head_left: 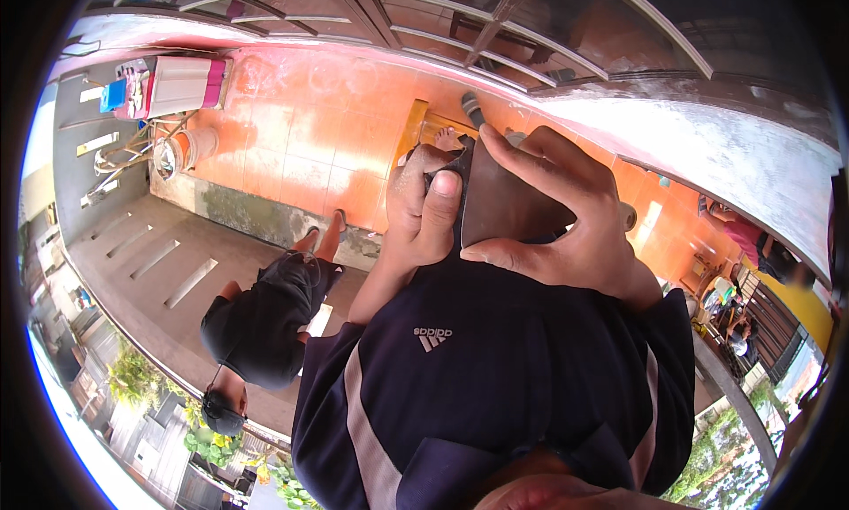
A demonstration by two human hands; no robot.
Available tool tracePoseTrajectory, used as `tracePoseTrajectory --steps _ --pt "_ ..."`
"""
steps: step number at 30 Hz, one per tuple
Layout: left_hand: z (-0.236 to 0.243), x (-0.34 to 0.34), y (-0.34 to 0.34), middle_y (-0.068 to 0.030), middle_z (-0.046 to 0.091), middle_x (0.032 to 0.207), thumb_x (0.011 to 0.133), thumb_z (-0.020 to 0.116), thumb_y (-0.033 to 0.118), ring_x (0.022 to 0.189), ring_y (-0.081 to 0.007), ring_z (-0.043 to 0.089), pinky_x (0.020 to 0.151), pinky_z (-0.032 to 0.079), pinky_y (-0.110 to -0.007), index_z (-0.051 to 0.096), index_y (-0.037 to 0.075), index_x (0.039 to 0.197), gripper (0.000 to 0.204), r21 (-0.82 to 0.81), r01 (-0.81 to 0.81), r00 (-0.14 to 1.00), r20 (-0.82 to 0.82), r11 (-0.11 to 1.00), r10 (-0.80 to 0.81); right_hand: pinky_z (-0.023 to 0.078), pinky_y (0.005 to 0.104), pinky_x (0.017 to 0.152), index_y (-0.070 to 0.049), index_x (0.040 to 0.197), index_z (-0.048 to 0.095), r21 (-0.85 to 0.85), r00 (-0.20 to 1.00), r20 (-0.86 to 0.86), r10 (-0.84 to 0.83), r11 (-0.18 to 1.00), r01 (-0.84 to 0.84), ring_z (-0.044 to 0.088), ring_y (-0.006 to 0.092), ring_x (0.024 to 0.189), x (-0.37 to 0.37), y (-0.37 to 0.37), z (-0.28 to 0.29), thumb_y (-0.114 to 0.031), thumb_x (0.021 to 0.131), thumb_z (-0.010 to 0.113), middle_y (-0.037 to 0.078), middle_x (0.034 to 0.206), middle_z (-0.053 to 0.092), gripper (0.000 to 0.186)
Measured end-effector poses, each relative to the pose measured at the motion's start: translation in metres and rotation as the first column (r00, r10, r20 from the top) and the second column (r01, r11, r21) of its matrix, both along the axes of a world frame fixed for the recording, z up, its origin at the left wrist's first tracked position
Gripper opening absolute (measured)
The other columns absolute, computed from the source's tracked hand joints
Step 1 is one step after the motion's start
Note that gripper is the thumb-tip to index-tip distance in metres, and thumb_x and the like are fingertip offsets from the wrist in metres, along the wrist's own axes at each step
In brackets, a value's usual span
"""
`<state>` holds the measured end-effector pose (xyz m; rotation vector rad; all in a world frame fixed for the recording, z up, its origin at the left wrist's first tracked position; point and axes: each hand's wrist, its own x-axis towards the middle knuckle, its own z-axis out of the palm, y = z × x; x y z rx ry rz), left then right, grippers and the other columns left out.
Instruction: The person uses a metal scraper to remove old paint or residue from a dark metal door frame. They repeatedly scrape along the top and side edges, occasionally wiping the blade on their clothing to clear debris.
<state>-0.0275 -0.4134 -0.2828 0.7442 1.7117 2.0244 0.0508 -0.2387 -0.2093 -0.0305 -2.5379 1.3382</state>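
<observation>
Close to my chest I hold a smooth, dark brown piece [508,196] that looks like a stiff sheet with a straight edge toward my left. My right hand [584,209] spans it, index finger at its far corner and thumb at its near corner. My left hand [416,214] is closed, thumb up, around a black rough-edged part [458,170] beside the brown sheet. I cannot tell whether the black part and the sheet are joined. The left fingertips are hidden behind it.
Orange tiles [305,139] cover the floor, with a yellow frame [411,130] beyond my hands. A person in dark clothes [261,320] is at my left. At far left are a white-and-magenta box [186,86] and a bucket [196,146]. Windows [442,33] line the far wall.
</observation>
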Motion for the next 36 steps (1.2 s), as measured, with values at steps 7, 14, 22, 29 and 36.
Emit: tracePoseTrajectory --steps 7,14,22,29,36 --pt "0.002 -0.004 0.005 -0.0118 0.060 0.070 0.104 0.052 0.023 0.063 -0.0274 0.058 0.061 0.043 -0.038 0.056 0.002 0.092 0.024 -0.030 -0.017 0.990 -0.138 0.999 0.012 0.050 0.0307 0.078 0.002 0.137 0.062 -0.019 0.998 0.045 0.037 0.999 -0.036 0.063 0.0197 0.086 0.003 0.009 -0.001 -0.035 0.064 0.097 0.011 0.098 0.064 0.090" --pt "-0.004 -0.003 0.004 -0.0116 0.059 0.070 0.104 0.050 0.020 0.061 -0.0256 0.056 0.059 0.043 -0.037 0.056 0.001 0.093 0.023 -0.022 0.007 0.983 -0.183 1.000 -0.011 0.051 0.0326 0.086 0.002 0.136 0.063 -0.024 0.997 0.077 0.007 1.000 -0.005 0.067 0.0245 0.095 0.003 0.006 -0.002 -0.035 0.064 0.097 0.014 0.106 0.067 0.087" --pt "-0.004 -0.004 0.006 -0.0130 0.061 0.074 0.105 0.048 0.019 0.064 -0.0252 0.057 0.061 0.043 -0.037 0.056 0.000 0.098 0.022 -0.035 0.012 0.991 -0.132 0.999 -0.017 0.050 0.0298 0.077 0.000 0.137 0.063 -0.045 0.988 0.139 -0.069 0.996 0.076 0.061 0.0184 0.084 0.006 0.003 -0.009 -0.034 0.062 0.098 0.008 0.094 0.062 0.090" --pt "0.005 0.001 0.009 -0.0093 0.059 0.074 0.105 0.048 0.023 0.066 -0.0210 0.055 0.061 0.042 -0.035 0.057 0.001 0.095 0.025 -0.048 0.037 0.958 -0.282 0.998 -0.049 0.049 0.0298 0.081 0.001 0.137 0.062 0.009 0.991 0.006 -0.135 0.991 0.135 0.061 0.0170 0.089 0.005 0.021 -0.015 -0.033 0.063 0.097 0.008 0.100 0.065 0.089" --pt "-0.003 -0.004 0.008 -0.0135 0.059 0.075 0.105 0.049 0.019 0.063 -0.0259 0.057 0.062 0.044 -0.036 0.057 0.001 0.096 0.021 -0.052 0.036 0.992 -0.119 0.998 -0.042 0.050 0.0312 0.083 0.002 0.137 0.062 -0.028 0.995 0.084 -0.045 0.998 0.048 0.062 0.0197 0.088 0.016 -0.001 -0.010 -0.035 0.063 0.097 0.010 0.099 0.064 0.090"
